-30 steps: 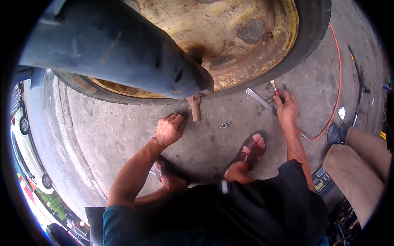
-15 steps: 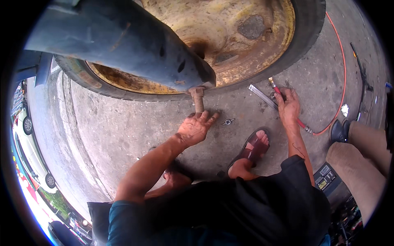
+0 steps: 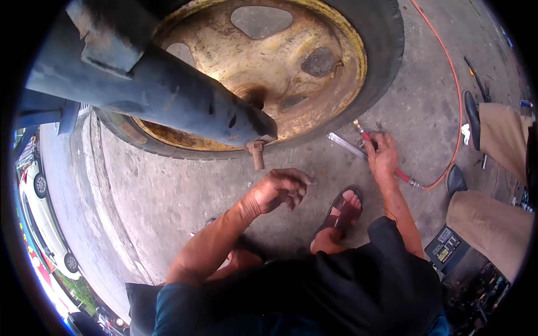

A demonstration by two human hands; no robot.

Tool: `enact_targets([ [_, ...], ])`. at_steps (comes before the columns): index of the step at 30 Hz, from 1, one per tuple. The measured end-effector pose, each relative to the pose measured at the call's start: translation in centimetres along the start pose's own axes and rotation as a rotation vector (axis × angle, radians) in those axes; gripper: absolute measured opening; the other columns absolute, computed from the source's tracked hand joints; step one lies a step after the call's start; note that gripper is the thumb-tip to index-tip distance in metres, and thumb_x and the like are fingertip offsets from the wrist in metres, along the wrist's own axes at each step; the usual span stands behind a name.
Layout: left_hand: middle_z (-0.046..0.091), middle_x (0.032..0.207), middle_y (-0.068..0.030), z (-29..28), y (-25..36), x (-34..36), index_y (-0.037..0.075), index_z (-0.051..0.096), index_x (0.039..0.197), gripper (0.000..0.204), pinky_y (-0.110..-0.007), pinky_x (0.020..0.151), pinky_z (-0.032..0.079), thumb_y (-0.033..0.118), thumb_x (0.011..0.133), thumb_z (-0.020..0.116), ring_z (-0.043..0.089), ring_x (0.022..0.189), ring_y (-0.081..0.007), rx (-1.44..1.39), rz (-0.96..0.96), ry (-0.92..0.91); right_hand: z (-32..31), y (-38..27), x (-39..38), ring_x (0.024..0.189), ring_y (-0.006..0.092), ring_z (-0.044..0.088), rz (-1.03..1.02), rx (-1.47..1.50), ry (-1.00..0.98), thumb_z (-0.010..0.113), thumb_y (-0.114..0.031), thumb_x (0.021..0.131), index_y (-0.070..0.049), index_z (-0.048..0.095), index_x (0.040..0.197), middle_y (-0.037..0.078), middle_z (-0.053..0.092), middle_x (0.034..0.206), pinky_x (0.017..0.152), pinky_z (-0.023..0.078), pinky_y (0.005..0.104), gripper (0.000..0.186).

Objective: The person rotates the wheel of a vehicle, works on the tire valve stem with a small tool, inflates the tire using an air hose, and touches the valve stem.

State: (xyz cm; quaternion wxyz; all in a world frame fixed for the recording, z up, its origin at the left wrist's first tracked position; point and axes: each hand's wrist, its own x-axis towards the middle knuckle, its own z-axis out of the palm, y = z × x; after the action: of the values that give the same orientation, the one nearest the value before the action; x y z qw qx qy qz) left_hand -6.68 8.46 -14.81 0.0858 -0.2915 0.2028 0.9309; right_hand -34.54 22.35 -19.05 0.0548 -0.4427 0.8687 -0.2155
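Note:
My right hand (image 3: 383, 157) is wrapped round the red handle of a tire inflator (image 3: 403, 175), which has a brass tip and a long silver gauge bar (image 3: 347, 145) lying beside it. Over the concrete, my left hand (image 3: 280, 189) has its fingers curled inward; whatever they may hold is hidden. The small metal cross-shaped tool seen on the ground earlier does not show now. Just beyond that hand, a rusty bolt (image 3: 257, 157) hangs from the end of a blue steel tube (image 3: 190, 103), no longer touched by my fingers.
A large tire (image 3: 384, 50) with a yellow rusty wheel (image 3: 218, 42) stands ahead. A red air hose (image 3: 457, 73) curves along the right. A person's trousered leg (image 3: 490, 224) and a dark box (image 3: 446, 246) are at the right. A white car (image 3: 47, 218) is at far left.
My left hand has come away from the bolt, its fingers curling where the small metal tool lay. My right hand keeps hold of the inflator. The whole view has shifted.

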Motion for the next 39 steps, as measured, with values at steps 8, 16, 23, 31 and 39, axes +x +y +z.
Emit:
enact_targets([
  [8, 0.057, 0.087, -0.0107, 10.3, 4.7, 2.9, 0.002, 0.047, 0.122, 0.041, -0.035, 0.058, 0.05, 0.009, 0.081, 0.054, 0.058, 0.068, -0.0236, -0.504, 0.598, -0.078, -0.2, -0.7, -0.1, 0.083, 0.0336, 0.053, -0.029, 0.006, 0.056, 0.066, -0.017, 0.074, -0.007, 0.061, 0.087, 0.013, 0.055, 0.086, 0.073, 0.043, 0.0419, 0.017],
  [16, 0.055, 0.098, -0.0087, 11.7, 6.7, 5.1, 0.003, 0.029, 0.139, 0.059, -0.031, 0.067, 0.049, 0.007, 0.085, 0.052, 0.055, 0.078, -0.017, -0.05, 0.948, 0.141, -0.3, -0.4, -0.1, 0.09, 0.034, 0.052, 0.013, 0.04, -0.014, 0.065, -0.022, 0.077, -0.007, 0.061, 0.091, 0.016, 0.055, 0.09, 0.078, 0.043, 0.0406, 0.02],
  [23, 0.055, 0.098, -0.0078, 11.7, 6.3, 6.0, 0.001, 0.026, 0.139, 0.056, -0.027, 0.076, 0.046, 0.0, 0.087, 0.046, 0.053, 0.079, -0.0158, 0.472, 1.028, 0.481, -0.3, -0.2, 0.0, 0.085, 0.0311, 0.053, 0.018, 0.05, -0.018, 0.065, -0.02, 0.077, -0.007, 0.061, 0.089, 0.013, 0.055, 0.086, 0.074, 0.043, 0.0391, 0.018],
  [31, 0.055, 0.097, -0.0215, 10.1, 6.1, 7.8, 0.0, 0.027, 0.138, 0.068, -0.04, 0.07, 0.048, 0.001, 0.077, 0.056, 0.056, 0.079, -0.0367, 1.277, 1.207, 0.89, -0.1, -0.4, 0.0, 0.084, 0.031, 0.053, -0.012, 0.071, 0.019, 0.067, -0.017, 0.076, -0.006, 0.06, 0.087, 0.012, 0.054, 0.084, 0.073, 0.043, 0.0388, 0.018],
  [39, 0.055, 0.107, -0.0221, 9.1, 6.6, 6.6, 0.002, 0.031, 0.136, 0.065, -0.044, 0.073, 0.048, 0.006, 0.076, 0.058, 0.057, 0.088, -0.0394, 1.527, 1.126, 0.849, -0.1, -0.5, -0.1, 0.083, 0.033, 0.053, -0.011, 0.06, 0.022, 0.067, -0.015, 0.074, -0.008, 0.061, 0.086, 0.013, 0.055, 0.084, 0.072, 0.043, 0.0415, 0.016],
])
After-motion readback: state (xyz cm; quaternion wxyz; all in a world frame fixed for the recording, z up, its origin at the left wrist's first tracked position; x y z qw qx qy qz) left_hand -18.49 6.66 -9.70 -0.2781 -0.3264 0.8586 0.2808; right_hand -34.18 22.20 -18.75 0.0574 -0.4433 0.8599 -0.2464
